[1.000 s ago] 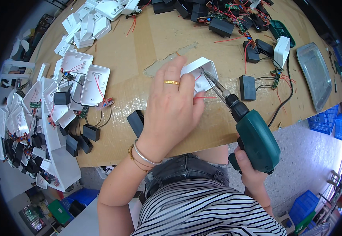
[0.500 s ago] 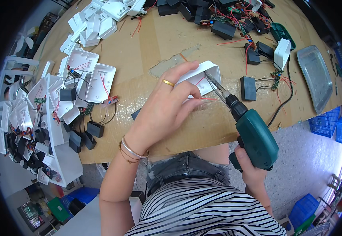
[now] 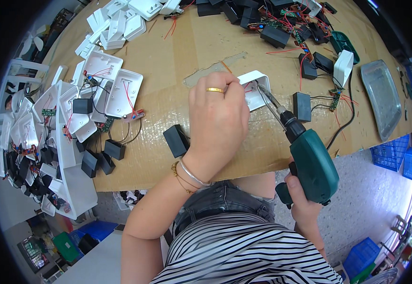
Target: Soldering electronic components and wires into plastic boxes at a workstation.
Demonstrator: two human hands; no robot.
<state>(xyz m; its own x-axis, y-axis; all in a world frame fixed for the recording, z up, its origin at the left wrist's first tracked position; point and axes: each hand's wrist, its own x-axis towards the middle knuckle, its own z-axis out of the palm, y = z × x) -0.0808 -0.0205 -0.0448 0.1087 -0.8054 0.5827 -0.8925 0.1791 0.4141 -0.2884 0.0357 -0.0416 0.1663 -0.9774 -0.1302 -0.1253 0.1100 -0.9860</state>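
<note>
My left hand (image 3: 219, 116) is closed with its knuckles up, over the left side of an open white plastic case (image 3: 255, 98). Its fingertips are hidden, so whatever they pinch does not show. A bit of red wire (image 3: 248, 90) shows inside the case by the fingers. In my right hand (image 3: 304, 203) is a green pistol-grip power tool (image 3: 314, 166) with a black collar. Its long pointed metal tip (image 3: 266, 93) reaches into the case at the far right corner. A black box (image 3: 176, 141) lies left of my left wrist.
White cases (image 3: 125, 93) with wired boards lie left, and more white shells (image 3: 120, 21) are heaped far left. Black boxes and circuit boards (image 3: 291, 28) pile up at the far right. Another black box (image 3: 302, 107), a black cord (image 3: 350, 111) and a grey tray (image 3: 381, 99) are on the right.
My left hand has turned from spread fingers to a closed, knuckles-up shape and shifted right over the case. It uncovers the black box beside it. The power tool stays at the corner.
</note>
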